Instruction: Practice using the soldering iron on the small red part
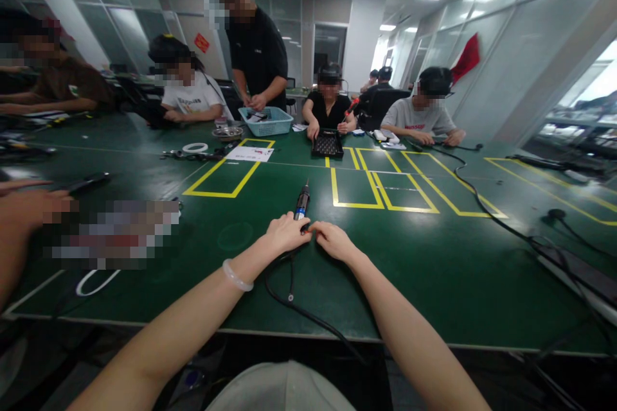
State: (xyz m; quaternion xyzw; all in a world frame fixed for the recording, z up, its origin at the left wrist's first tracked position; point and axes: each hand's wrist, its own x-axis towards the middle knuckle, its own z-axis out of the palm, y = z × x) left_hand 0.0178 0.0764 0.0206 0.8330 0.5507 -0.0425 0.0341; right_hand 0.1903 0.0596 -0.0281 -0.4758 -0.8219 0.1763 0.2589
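While the left hand is closed over the rear end of a slim tool, palm down, the right hand comes up beside it from the other side. The left grip is snug, with no gap showing between fingers and handle; the tool is black with a blue band, and its thin tip points away from the wearer, over the near middle of the table. On the right, the fingers are curled, and the index finger reaches to the tool's rear end, close to a small orange spot; whether that grip pinches anything I cannot tell, as the fingertips are too small and partly hidden. A black cable runs from under the left hand to the table's near edge (a pale bracelet circles the left wrist). Beyond the tip, yellow tape marks out boxes, with a white card over part of one. Farther off are a black tray and a blue basket, each with a co-worker's hands at it.
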